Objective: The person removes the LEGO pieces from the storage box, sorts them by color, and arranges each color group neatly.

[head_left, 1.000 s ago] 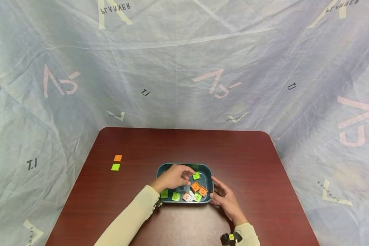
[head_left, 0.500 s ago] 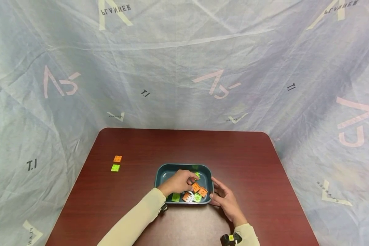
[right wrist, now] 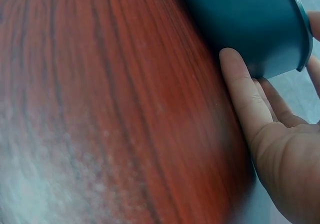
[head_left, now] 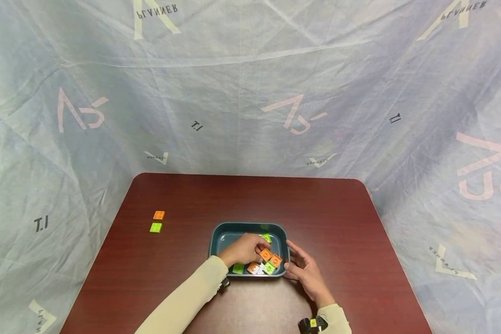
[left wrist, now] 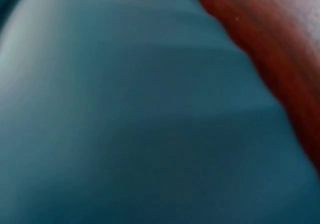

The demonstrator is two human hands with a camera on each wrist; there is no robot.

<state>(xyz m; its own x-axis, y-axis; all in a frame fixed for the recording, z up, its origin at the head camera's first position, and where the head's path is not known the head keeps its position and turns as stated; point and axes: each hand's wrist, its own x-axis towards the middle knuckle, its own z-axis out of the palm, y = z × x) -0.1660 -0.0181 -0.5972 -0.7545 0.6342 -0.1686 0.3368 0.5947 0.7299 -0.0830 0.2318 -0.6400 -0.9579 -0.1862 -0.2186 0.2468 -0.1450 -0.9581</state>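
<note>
In the head view my left hand reaches into the dark teal tray. Thumb and bent index finger pinch an orange toy brick. Beside it lie another orange brick and a lime green brick. One more green brick shows behind the fingers. My right hand rests against the tray's right end, its fingers extended. In the right wrist view, a straight digit of the right hand touches the outer wall of the tray. The left wrist view holds only blurred teal wall and red-brown tabletop.
On the left of the brown table lie an orange brick and a green brick, studs up. Near the tray's front wall are a green brick and an orange brick. A grey printed sheet hangs behind.
My left hand has moved right and toward the front within the tray, from above the bricks down to the orange one. My right hand stays at the tray's end.
</note>
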